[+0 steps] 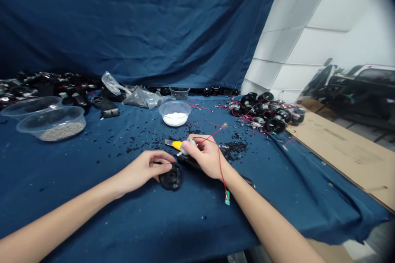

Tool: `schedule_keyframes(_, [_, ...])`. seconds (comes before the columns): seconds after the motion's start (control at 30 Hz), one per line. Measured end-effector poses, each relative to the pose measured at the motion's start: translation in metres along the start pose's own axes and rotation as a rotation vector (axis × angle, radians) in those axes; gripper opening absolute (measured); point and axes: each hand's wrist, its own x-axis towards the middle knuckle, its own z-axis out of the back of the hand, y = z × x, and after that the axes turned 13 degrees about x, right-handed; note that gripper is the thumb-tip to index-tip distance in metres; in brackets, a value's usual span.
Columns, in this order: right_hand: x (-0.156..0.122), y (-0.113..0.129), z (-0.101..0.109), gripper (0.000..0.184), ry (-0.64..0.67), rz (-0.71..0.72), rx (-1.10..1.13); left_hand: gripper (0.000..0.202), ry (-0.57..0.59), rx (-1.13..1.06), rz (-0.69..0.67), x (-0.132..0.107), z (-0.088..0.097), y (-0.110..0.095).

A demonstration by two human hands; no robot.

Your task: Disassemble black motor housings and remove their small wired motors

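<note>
We can read no text, label, brand or number here. The small green circuit board (227, 198) on its red wire may carry printing, but it is too small for us to tell, and the yellow-handled utility knife (174, 145) shows us no legible marking.

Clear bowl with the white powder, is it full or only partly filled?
Only partly filled: the white powder lies in the bottom of the clear bowl, with bare plastic wall showing above it.

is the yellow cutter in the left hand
No, the left hand holds a black round part, while the yellow cutter is by the right hand.
</note>
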Motion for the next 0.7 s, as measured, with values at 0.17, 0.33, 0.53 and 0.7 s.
schedule_keyframes(0.17, [-0.007,0.009,-0.003,0.037,0.146,-0.001,-0.154,0.047,-0.137,-0.115,0.039,0.005,-0.003,0.012])
schedule_keyframes(0.33, [-0.008,0.013,-0.006,0.028,0.19,-0.078,-0.203,0.044,-0.136,-0.081,0.0,0.005,0.0,0.019])
schedule_keyframes(0.53, [-0.01,0.009,-0.01,0.015,0.225,-0.152,-0.226,0.043,-0.122,-0.112,-0.014,0.004,-0.002,0.019])
schedule_keyframes(0.7, [-0.01,0.005,-0.012,0.014,0.224,-0.102,-0.266,0.044,-0.118,-0.148,-0.009,0.003,-0.003,0.016])
